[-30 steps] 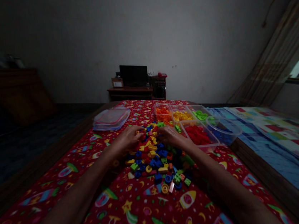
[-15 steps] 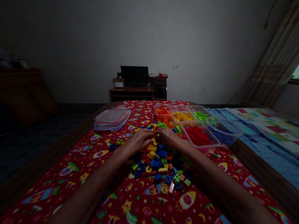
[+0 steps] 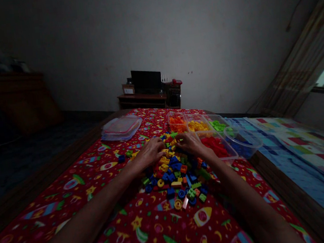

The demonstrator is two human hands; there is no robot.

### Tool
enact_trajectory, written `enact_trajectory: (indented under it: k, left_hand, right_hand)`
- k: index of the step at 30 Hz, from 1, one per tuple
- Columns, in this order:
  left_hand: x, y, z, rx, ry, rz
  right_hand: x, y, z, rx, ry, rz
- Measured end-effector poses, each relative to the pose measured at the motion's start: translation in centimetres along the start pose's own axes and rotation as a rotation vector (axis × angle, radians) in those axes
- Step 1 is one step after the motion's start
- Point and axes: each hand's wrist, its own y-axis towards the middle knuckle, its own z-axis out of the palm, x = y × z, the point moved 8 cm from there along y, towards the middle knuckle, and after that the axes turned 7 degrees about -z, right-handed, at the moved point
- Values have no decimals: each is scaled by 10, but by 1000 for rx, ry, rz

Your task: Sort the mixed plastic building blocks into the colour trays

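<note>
A heap of mixed toy building bricks (image 3: 175, 166) in yellow, blue, green, red and orange lies on the red patterned cloth (image 3: 108, 217). My left hand (image 3: 153, 152) is at the far left side of the heap, its fingers curled together among the bricks. Opposite it, my right hand (image 3: 190, 143) reaches in from the right with fingers bent down and drawn together. Whatever either hand grips is too small and dark to make out. Several yellow bricks show in the gap between the hands.
Right of the heap stand clear plastic boxes of sorted bricks: orange (image 3: 177, 124), yellow (image 3: 198, 126), green (image 3: 218, 126), red (image 3: 215, 146) and blue (image 3: 242, 145). Stacked clear lids (image 3: 122, 128) lie at the far left. A bed (image 3: 305, 148) adjoins the table's right side.
My hands have moved apart: the right one shifted right and the left one slightly left and nearer. More bricks now show between them.
</note>
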Motion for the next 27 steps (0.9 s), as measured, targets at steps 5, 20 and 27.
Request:
enact_trajectory:
  k: [5,20,27]
  left_hand:
    - [2,4,-24,-55,-82,-91]
    - [0,6,-28,5,-97,-99]
    - [-6,2,-27,38,-77,-95]
  right_hand:
    - [-16,-2,-14,-52,104,14]
    - [5,-14,11,358,-132,-25]
    - [-2,-12,-7,207,-103,41]
